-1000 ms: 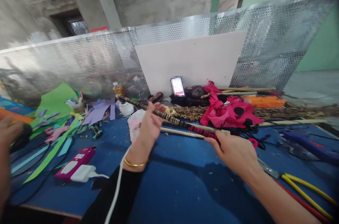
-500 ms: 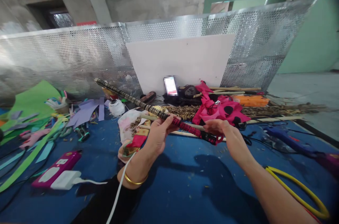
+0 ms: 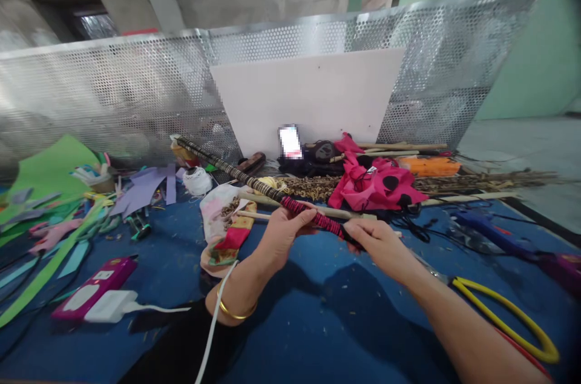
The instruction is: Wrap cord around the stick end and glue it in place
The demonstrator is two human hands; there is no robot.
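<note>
A long thin stick wrapped in dark and pale cord, with a band of pink cord near its lower end, slants across the middle above the blue table. My left hand is closed round the pink-wrapped part, thumb on top. At the dark lower end, my right hand grips the stick with thumb and fingers pinched together. Behind the hands lie pale bare sticks and a pink cloth with black dots. A patterned cloth piece lies left of my left hand.
A white cable runs over my left wrist. At left are a magenta power bank, a white charger and coloured paper strips. Yellow-handled scissors lie at right. A lit phone leans against a white board.
My right hand has come down from beside the stick's lower end and closed on it. My left hand still holds the stick, slightly lower and farther right along it.
</note>
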